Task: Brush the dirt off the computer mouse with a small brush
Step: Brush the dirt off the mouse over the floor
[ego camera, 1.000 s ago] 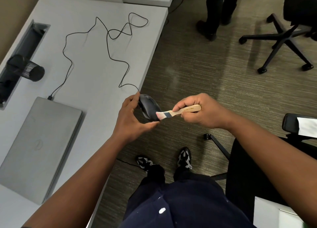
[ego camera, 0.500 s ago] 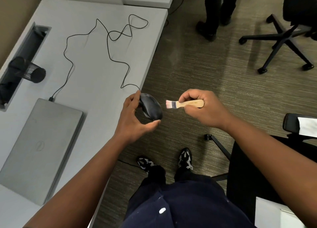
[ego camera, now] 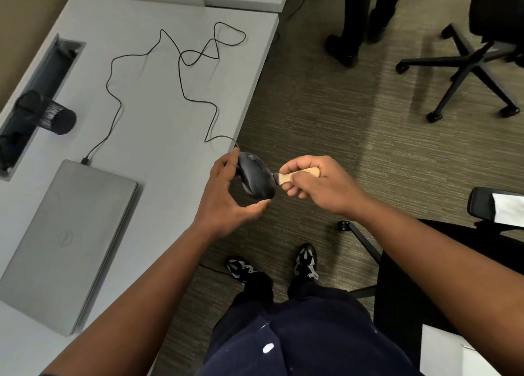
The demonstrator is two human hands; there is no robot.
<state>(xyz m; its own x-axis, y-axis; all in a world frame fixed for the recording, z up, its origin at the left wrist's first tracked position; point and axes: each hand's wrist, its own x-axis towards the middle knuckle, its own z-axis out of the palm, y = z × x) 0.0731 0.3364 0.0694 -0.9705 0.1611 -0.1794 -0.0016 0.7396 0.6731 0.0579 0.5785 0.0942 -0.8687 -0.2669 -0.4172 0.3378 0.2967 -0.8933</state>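
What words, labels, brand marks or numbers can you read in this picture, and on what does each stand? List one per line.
Laptop: a round logo on the closed lid, too faint to read.
Brush: a dark mark on the wooden handle, too small to read.
Mouse: no text shows.
Nothing else carries readable text.

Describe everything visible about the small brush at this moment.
The small brush has a pale, wood-looking handle with a dark band where the bristles begin. The right hand grips the handle, fingers wrapped round it, so only part shows. It lies roughly level, its head pointing toward the computer mouse, which the left hand holds up beside the desk edge. The bristles are hidden behind the mouse's right side, seemingly against it. Faint print on the handle is too small to read.
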